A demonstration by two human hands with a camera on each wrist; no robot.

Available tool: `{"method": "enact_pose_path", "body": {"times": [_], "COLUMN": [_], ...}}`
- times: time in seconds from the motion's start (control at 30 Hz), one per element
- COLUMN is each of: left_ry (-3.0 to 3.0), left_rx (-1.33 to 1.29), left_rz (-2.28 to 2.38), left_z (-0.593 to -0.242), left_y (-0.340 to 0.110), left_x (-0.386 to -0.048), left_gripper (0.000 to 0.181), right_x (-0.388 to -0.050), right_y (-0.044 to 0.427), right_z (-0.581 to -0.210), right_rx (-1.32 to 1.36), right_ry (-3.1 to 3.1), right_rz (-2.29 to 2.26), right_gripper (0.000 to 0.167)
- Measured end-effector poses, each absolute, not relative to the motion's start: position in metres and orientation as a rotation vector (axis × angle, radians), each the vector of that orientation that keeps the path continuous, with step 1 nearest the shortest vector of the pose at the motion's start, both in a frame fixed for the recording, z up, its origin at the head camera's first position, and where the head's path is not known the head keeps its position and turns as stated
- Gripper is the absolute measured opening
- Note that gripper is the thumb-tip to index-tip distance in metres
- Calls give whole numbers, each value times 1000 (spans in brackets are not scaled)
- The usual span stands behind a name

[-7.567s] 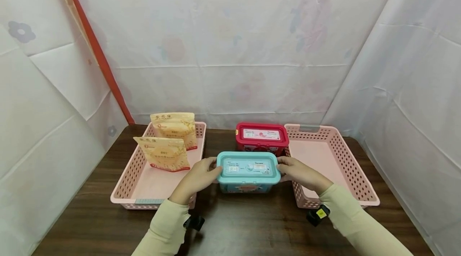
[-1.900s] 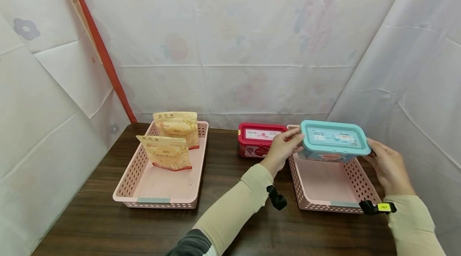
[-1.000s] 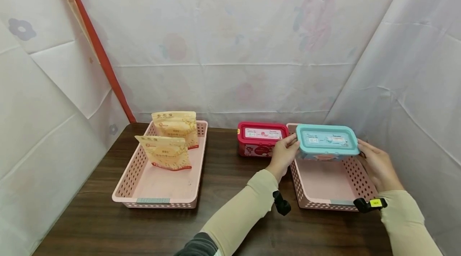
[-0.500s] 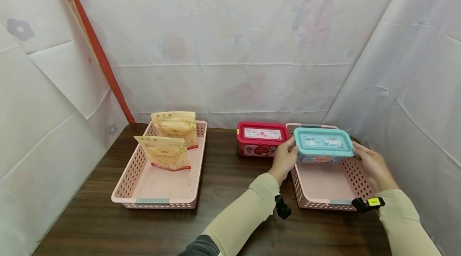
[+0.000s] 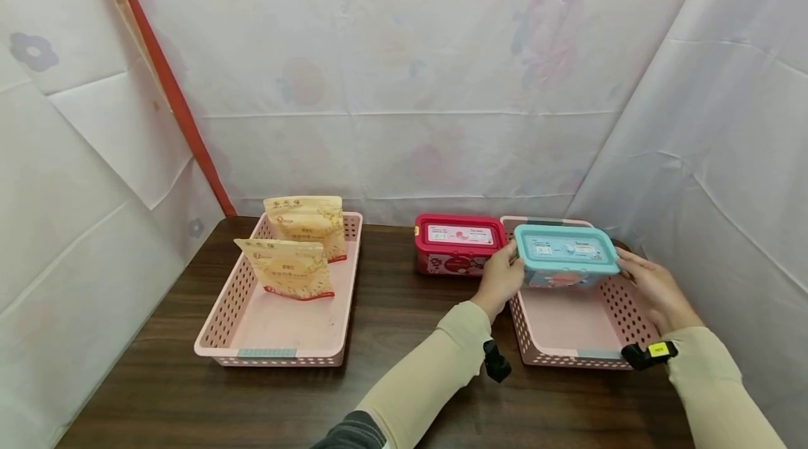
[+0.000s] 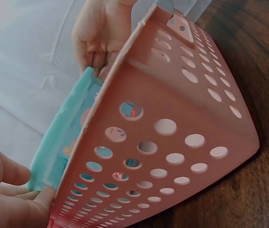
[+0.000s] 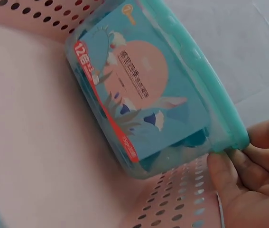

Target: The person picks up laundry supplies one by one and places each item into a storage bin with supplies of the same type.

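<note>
A turquoise lidded plastic tub [image 5: 567,255] with a printed label is at the back of the right pink basket [image 5: 535,358]. My left hand [image 5: 501,280] grips its left end by the lid rim. At the other end my right hand [image 5: 656,289] pinches the lid's rim, thumb and fingers both showing in the right wrist view. That view has the tub [image 7: 139,90] low inside the basket walls; whether its base touches the floor I cannot tell. Through the basket's holes [image 6: 167,126] parts of the tub show in the left wrist view.
A red lidded tub [image 5: 459,244] stands on the dark wooden table [image 5: 404,351], left of the right basket and close to my left hand. Further left, another pink basket [image 5: 278,326] holds two yellow pouches [image 5: 293,270] standing upright. Pale cloth walls [image 5: 404,84] enclose the table.
Both hands have carried the turquoise tub from mid-table, in front of the red tub, over and down into the right basket. In the last half second it has barely moved.
</note>
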State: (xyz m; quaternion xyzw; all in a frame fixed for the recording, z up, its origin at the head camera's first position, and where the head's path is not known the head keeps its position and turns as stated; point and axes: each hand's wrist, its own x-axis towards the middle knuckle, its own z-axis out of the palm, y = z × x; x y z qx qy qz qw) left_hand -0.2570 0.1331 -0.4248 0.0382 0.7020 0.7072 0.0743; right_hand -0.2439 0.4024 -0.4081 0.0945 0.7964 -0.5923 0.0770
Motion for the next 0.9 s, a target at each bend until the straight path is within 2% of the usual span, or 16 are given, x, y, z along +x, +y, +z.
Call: {"method": "enact_pose_path", "body": {"times": [0.33,0.9], "left_ry": [2215,2260], "left_rx": [206,278], "left_rz": [1968,1870], "left_z": [-421,-418], "left_y": [131,128], "left_x": [-262,-269], "left_gripper": [54,65], "right_x": [-249,-252], "right_y": [411,409], "right_z": [-409,-410], "right_rx": [147,174], "right_ry": [2364,2329], "right_rz": [-1725,-1772], "right_gripper": [72,64]}}
